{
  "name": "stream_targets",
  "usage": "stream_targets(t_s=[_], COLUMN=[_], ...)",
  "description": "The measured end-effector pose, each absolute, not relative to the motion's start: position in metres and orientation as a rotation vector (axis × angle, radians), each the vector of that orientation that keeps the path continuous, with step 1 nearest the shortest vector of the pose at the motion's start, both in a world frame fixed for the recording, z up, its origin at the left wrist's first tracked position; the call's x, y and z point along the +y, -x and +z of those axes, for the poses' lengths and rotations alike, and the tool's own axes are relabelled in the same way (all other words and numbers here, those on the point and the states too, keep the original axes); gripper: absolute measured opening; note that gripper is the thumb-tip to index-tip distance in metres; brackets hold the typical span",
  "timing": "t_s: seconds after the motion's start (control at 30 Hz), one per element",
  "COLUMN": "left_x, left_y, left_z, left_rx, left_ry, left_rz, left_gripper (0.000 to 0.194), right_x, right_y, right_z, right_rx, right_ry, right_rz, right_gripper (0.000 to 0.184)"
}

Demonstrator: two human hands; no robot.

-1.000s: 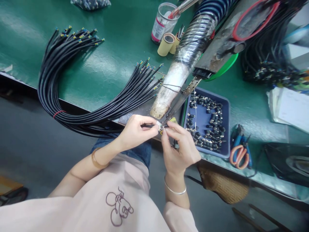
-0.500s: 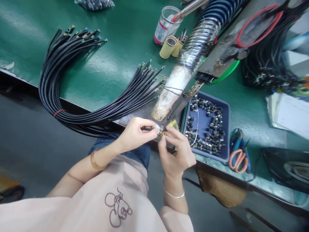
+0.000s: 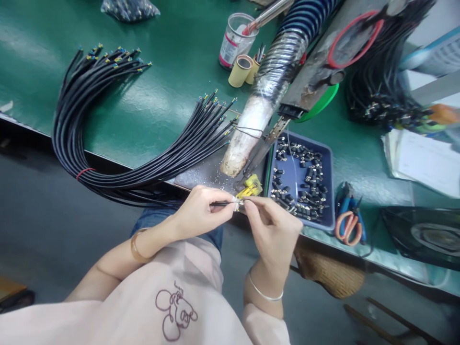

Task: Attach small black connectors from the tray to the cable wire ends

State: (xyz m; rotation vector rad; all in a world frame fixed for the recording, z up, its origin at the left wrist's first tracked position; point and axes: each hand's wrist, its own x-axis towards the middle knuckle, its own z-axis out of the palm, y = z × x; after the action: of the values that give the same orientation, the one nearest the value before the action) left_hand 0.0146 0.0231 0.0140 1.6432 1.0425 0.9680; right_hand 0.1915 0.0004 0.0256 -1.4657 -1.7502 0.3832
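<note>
My left hand (image 3: 204, 211) pinches a black cable (image 3: 218, 204) close to its end, with a whitish bit at the fingertips. Thumb and index finger of my right hand (image 3: 271, 223) are closed at the cable's tip on a small connector with shiny metal (image 3: 241, 203), mostly hidden by the fingers. Just beyond the fingertips lies a yellow piece (image 3: 250, 186), under the lower end of a soldering iron (image 3: 260, 151) on a stand. A blue tray (image 3: 328, 191) to the right of it holds many small black connectors (image 3: 314, 184) with metal pins.
A bundle of black cables (image 3: 72, 129) curves over the bench's left edge. A taped suction hose (image 3: 247, 115) slants down above the work spot. Pliers with orange handles (image 3: 348, 225) lie right of the tray. A plastic cup (image 3: 230, 45) and cardboard tubes (image 3: 240, 72) stand behind.
Both hands have drawn slightly down from the iron's tip, uncovering the yellow piece. My right hand's fingers have come together in a pinch at the cable end. The view has shifted a little.
</note>
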Motion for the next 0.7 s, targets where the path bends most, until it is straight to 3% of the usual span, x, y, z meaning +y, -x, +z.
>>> stream_targets(t_s=[0.17,0.33,0.47,0.7], left_x=[0.014,0.011,0.017,0.02], left_y=[-0.013,-0.015,-0.009,-0.006], left_z=[0.008,0.004,0.012,0.016], left_rx=[1.087,1.009,1.018,0.972], left_ry=[-1.898,-1.967,-1.617,-1.275], left_rz=[1.183,1.389,1.087,1.069], left_gripper=[0.007,0.017,0.029,0.017], right_x=[0.008,0.009,0.008,0.002], right_y=[-0.195,-0.198,-0.188,-0.174], right_z=[0.026,0.025,0.021,0.015], right_rx=[-1.624,-1.547,-1.531,-1.555], right_ry=[1.417,1.329,1.284,1.295], right_rz=[0.733,0.972,0.899,0.688], right_gripper=[0.028,0.033,0.028,0.01])
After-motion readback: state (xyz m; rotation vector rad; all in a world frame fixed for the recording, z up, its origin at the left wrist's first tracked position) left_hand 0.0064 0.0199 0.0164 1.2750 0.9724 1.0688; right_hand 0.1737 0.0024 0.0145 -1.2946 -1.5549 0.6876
